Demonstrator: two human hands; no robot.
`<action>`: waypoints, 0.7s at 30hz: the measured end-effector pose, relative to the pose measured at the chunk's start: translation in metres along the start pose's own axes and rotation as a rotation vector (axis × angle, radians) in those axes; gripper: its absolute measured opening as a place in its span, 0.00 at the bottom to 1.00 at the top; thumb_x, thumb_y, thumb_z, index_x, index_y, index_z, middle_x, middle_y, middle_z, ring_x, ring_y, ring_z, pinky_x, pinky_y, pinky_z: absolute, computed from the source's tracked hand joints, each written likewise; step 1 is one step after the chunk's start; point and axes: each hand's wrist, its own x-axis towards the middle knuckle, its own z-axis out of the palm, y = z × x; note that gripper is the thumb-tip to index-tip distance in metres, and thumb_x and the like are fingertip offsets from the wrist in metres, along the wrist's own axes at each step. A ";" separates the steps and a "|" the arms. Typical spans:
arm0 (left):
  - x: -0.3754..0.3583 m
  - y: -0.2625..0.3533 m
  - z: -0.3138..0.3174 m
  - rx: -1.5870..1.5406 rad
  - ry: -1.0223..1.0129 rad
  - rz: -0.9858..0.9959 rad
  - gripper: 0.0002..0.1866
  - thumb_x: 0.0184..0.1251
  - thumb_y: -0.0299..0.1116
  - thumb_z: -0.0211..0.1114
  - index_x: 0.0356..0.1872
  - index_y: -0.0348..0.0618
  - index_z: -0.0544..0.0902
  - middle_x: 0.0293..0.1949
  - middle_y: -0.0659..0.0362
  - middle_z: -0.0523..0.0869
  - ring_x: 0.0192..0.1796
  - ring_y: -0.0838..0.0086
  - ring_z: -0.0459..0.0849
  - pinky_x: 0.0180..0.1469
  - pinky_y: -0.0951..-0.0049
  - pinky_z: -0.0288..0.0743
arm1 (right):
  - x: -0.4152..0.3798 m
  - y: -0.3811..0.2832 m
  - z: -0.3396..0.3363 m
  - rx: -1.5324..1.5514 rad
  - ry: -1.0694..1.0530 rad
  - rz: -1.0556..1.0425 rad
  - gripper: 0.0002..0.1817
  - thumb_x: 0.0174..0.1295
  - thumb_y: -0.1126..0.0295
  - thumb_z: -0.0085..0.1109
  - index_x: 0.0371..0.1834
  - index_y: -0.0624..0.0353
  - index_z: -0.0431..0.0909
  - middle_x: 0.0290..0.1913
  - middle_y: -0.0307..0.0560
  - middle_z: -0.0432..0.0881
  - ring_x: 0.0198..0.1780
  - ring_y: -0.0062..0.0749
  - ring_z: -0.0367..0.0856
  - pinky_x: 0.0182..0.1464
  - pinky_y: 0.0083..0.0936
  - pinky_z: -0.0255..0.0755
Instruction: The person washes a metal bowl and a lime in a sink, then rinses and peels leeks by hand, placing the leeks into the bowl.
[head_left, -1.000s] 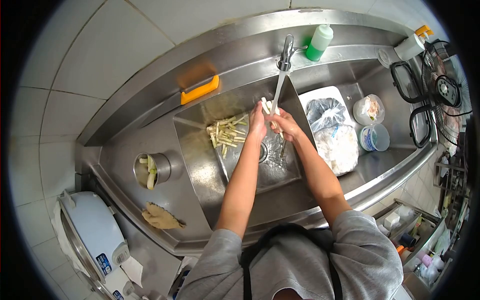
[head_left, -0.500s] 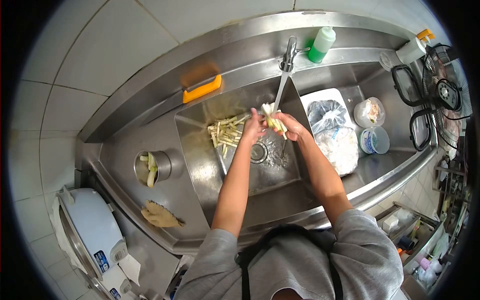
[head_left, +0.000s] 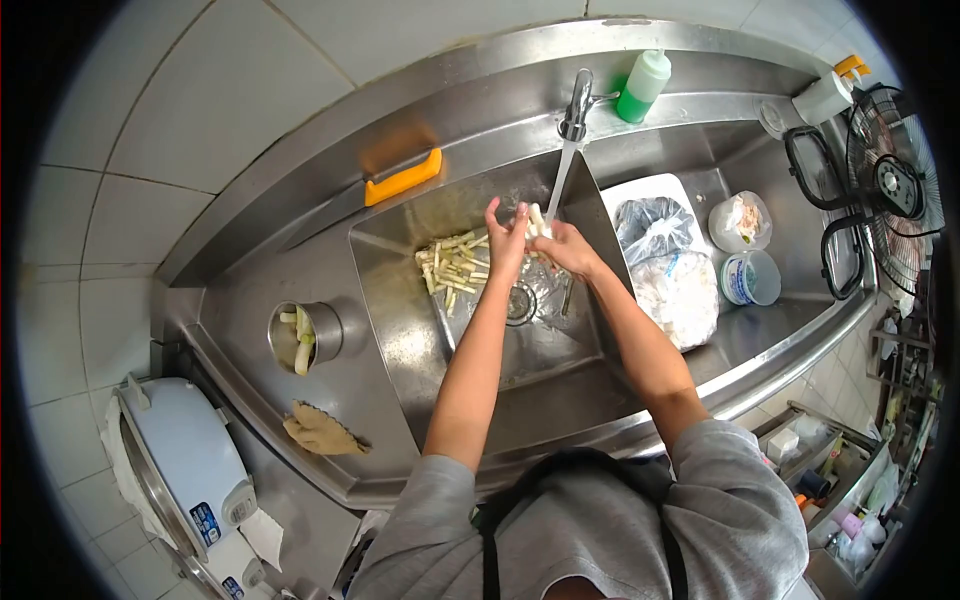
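Observation:
Under the running tap, a bunch of cut pale green-white stalks is held between my two hands. My right hand is closed around its lower part. My left hand presses against the bunch from the left, with one finger sticking up and away from it. Loose stalks of the same kind lie in a pile on the sink floor, left of my left hand. Water from the tap falls close behind the bunch. My palms hide part of the stalks.
On the left counter stand a metal cup with pale stalks and a beige glove. An orange handle rests at the sink's back edge. To the right are bagged items, plastic tubs and a green soap bottle.
My left hand has come closer to the bunch and now touches it. The bunch is more upright and gathered, held slightly lower to the left.

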 end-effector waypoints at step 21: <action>-0.016 -0.131 -0.039 -0.601 0.146 -0.409 0.16 0.53 0.31 0.61 0.43 0.45 0.70 0.38 0.58 0.76 0.39 0.72 0.77 0.37 0.71 0.73 | 0.055 0.106 0.066 0.445 0.597 0.143 0.19 0.47 0.50 0.53 0.30 0.53 0.80 0.34 0.51 0.79 0.43 0.41 0.74 0.46 0.27 0.63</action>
